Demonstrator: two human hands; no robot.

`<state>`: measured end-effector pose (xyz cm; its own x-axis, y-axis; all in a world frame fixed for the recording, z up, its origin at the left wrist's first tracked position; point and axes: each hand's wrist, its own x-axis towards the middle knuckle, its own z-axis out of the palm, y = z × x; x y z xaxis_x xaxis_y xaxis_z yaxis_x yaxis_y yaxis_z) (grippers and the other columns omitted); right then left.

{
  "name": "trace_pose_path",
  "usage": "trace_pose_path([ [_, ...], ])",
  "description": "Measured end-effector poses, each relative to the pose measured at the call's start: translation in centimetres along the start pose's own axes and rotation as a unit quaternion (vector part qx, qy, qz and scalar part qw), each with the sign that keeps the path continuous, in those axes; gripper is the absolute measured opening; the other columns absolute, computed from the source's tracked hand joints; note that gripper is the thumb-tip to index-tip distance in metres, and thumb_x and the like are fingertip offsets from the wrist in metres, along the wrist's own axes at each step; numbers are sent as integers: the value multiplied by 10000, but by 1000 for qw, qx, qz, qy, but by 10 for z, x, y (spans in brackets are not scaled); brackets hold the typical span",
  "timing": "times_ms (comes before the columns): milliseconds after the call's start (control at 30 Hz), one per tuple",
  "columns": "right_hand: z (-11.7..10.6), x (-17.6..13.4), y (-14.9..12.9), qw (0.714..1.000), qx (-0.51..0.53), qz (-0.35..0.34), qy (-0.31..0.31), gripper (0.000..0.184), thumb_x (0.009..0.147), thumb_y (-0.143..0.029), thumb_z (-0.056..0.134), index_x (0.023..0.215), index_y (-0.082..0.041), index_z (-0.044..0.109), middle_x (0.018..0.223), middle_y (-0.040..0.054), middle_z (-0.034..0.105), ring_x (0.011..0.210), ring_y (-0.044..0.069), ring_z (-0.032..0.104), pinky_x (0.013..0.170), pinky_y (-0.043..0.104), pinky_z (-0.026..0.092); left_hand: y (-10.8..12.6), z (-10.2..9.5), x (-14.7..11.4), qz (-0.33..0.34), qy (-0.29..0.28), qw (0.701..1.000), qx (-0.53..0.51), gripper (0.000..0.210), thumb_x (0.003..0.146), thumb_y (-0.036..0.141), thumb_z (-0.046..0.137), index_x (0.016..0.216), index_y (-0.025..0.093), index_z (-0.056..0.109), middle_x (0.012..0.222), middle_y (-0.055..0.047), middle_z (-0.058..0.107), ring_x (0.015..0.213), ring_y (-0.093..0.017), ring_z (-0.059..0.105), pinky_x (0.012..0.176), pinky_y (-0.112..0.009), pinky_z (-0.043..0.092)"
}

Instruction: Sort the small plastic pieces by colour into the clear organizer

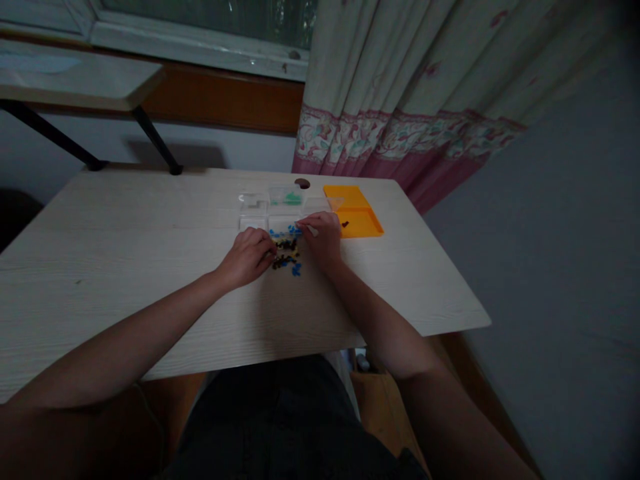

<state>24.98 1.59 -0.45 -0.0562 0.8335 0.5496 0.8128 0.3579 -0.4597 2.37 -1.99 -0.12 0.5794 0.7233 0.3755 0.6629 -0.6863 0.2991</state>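
Observation:
A loose pile of small black, yellow and blue pieces lies on the table between my hands. My left hand rests at the pile's left side, fingers curled in; whatever they hold is hidden. On the other side, my right hand reaches over small blue pieces, thumb and fingertips drawn together. What is in that pinch is too small to tell. Just beyond the hands are clear plastic compartments, and one clear compartment farther back holds green pieces.
To the right of my right hand lies an orange open case with a small dark piece in it. A cable hole sits near the back edge of the pale table. A raised shelf stands back left; curtains hang behind.

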Motion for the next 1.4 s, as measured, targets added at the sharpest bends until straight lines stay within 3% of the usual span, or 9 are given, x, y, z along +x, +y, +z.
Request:
trace_pose_path([
  [567,3,2,4,999,-15,10,-34,331,931,-487,504,930,-263,748,975,50,678,998,227,531,925,391,372,3,-2,0,4,-3,1000,-4,166,884,292,529,928,203,663,1006,-89,580,970,-257,495,846,-432,400],
  [1400,3,0,2,1000,4,-7,-18,383,934,-521,474,908,-254,747,940,43,693,943,212,544,899,376,387,-1,2,0,1,3,1000,8,168,898,277,508,911,188,650,1001,-103,584,969,-266,498,848,-439,409],
])
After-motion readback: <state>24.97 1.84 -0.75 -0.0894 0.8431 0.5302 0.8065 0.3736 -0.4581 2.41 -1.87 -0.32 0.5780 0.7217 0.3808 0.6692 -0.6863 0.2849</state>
